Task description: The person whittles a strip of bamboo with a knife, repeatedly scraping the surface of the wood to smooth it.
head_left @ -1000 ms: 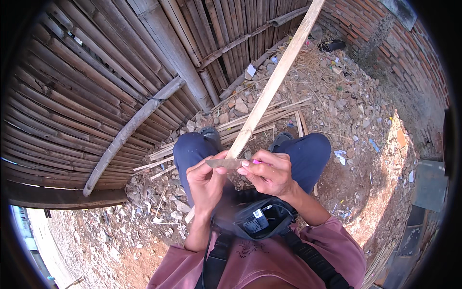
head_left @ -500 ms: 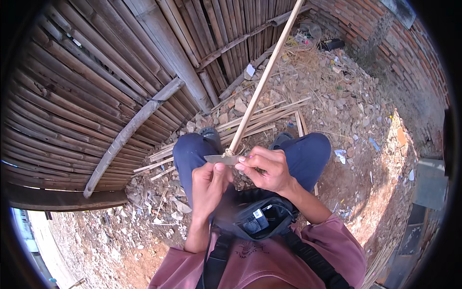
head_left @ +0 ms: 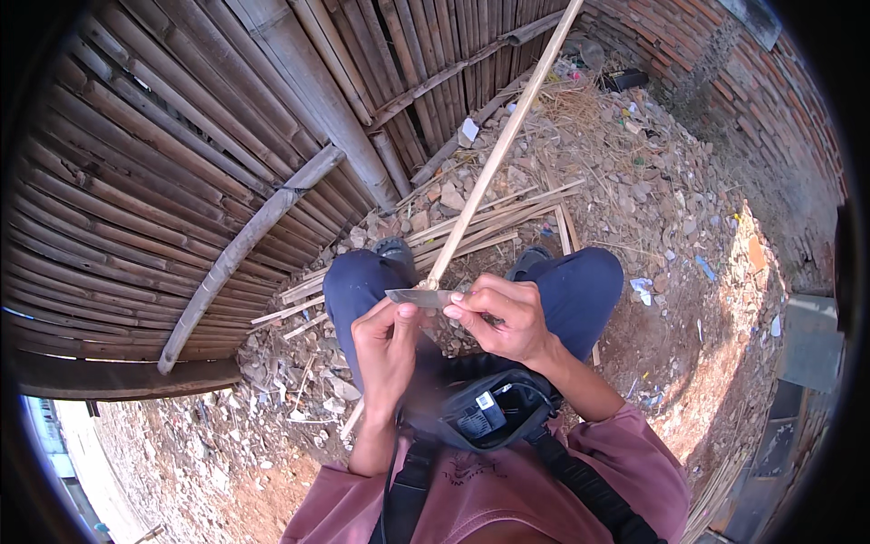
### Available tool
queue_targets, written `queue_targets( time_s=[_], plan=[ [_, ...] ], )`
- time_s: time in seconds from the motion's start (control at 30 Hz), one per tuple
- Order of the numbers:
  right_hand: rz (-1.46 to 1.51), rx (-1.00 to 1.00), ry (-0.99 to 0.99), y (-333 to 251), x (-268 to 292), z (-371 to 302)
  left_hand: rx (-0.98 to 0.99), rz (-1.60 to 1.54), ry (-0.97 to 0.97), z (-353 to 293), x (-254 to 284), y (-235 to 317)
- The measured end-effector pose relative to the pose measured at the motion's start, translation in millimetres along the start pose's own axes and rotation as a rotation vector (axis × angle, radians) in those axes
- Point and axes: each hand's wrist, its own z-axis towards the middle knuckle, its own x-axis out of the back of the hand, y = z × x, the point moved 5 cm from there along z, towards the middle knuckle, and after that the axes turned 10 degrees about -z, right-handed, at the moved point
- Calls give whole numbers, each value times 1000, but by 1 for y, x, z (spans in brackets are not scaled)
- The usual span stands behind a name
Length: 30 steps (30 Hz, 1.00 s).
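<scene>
A long pale bamboo strip (head_left: 497, 166) slants from the top of the view down between my knees. My left hand (head_left: 384, 349) is closed around its near part, and a short tail of it seems to stick out by my left wrist. My right hand (head_left: 504, 317) pinches a knife (head_left: 419, 296), its handle hidden in my fingers. The flat grey blade lies across the strip and points left. My left thumb presses at the blade's near edge. Where blade and strip meet is partly covered by the blade and my fingers.
Several cut strips (head_left: 480, 220) lie on the rubble beyond my knees. A bamboo wall (head_left: 272, 82) rises on the left, a brick wall (head_left: 725, 63) at the far right. An open black pouch (head_left: 494, 412) hangs at my waist.
The strip has shifted slightly toward me, and a tail end now shows beside my left wrist. Curled shavings at the blade are no longer visible. Both hands keep their grip.
</scene>
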Motion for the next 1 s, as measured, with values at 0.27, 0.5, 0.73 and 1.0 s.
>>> queue_targets(
  time_s=[0.27, 0.5, 0.73, 1.0],
  plan=[
    [-25, -12, 30, -4, 3, -1, -22, 94, 97, 3, 5, 1],
    [-43, 15, 61, -4, 1, -4, 2, 114, 65, 1, 4, -5],
    [-119, 83, 32, -9, 3, 1, 28, 81, 65, 1, 7, -12],
    [-155, 60, 24, -7, 4, 3, 89, 50, 37, -2, 5, -18]
  ],
)
